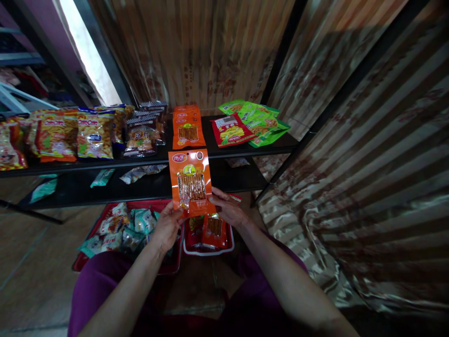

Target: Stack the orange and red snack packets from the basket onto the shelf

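An orange snack packet (191, 183) with a clear window showing brown sticks is held up in front of the shelf edge. My left hand (169, 226) pinches its lower left corner, and my right hand (227, 206) grips its lower right edge. Behind it, on the upper shelf, lies a stack of matching orange packets (188, 128). Below my hands stands a small red basket with a white rim (208, 253), in which more orange packets (214, 230) lie.
On the black upper shelf (213, 150), noodle-like snack bags (58, 135) and dark brown bags (142, 135) stand left; a red packet (232, 128) and green packets (261, 121) lie right. A larger red basket (79, 263) holds wrapped snacks. A patterned curtain (368, 164) hangs right.
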Action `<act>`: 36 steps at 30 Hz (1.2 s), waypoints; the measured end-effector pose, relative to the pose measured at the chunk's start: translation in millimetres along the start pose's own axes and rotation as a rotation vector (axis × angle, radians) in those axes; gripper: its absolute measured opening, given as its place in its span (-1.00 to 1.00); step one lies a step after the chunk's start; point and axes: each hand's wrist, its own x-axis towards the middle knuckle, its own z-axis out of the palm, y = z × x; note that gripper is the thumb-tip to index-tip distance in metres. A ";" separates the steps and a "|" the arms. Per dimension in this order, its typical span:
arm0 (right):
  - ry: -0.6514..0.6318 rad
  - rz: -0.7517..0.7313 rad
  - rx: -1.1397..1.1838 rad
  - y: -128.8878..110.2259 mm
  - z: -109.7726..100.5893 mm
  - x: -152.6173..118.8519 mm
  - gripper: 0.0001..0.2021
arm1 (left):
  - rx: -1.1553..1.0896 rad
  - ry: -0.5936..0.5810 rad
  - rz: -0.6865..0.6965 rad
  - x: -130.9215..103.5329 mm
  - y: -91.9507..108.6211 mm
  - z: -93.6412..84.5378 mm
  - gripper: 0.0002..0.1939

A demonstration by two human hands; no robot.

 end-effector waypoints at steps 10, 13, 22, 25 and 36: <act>-0.108 0.021 -0.012 3.6 0.2 -1.0 -0.32 | -0.009 0.058 0.011 -2.8 -2.7 0.8 -0.65; -0.112 0.018 -0.021 4.4 0.2 -0.4 -0.34 | 0.010 0.057 0.008 -5.4 -2.6 0.3 -0.65; -0.108 -0.007 -0.061 6.7 -5.5 -5.6 -0.48 | 0.046 0.067 -0.045 -0.1 2.7 -6.4 -0.64; -0.108 -0.008 -0.053 5.4 -8.9 -8.0 -0.47 | 0.018 0.116 0.003 10.4 15.6 -2.5 -0.61; -0.088 0.017 -0.090 -0.4 -3.5 -12.4 -0.51 | 0.014 0.205 0.111 34.5 36.1 15.0 -0.72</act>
